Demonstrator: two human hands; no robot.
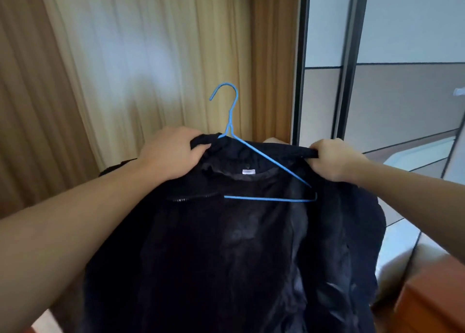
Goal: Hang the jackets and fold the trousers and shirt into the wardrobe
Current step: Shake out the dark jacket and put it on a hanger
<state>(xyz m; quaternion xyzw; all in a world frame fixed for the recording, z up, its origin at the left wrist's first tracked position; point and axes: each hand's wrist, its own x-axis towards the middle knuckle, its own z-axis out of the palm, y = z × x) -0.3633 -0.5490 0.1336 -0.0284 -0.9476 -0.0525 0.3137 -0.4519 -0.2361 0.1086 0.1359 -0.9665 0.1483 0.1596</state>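
**Jacket going onto the hanger**

Curtains point(113, 56) back the scene. Left hand point(171, 154) clenches the black jacket point(226, 244) at its collar; blue hanger point(256, 156) sits half inside; right hand point(332, 160) grips the other shoulder, likely spreading it to seat the wire.

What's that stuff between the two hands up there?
In the head view, the dark jacket's collar and the blue hanger span from left hand to right hand.
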